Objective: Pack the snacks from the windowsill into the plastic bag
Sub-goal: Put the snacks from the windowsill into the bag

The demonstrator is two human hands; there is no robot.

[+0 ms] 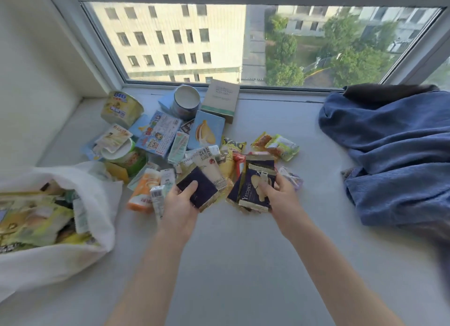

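L hand [180,204] has fingers clamped on a dark navy packet [198,192]; R hand [280,192] grips a navy Ynobee packet [255,189], both just above the windowsill [243,252]. Snack pile [170,143] behind; white plastic bag [73,228] lies open at left, partly filled.

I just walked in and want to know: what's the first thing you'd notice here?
The big jumble of colourful snacks on the windowsill under the window, piled left of centre. In front of it, the left hand and right hand each hold a dark purple packet. A white plastic bag, already part full, lies at the left, and a blue cloth is heaped at the right.
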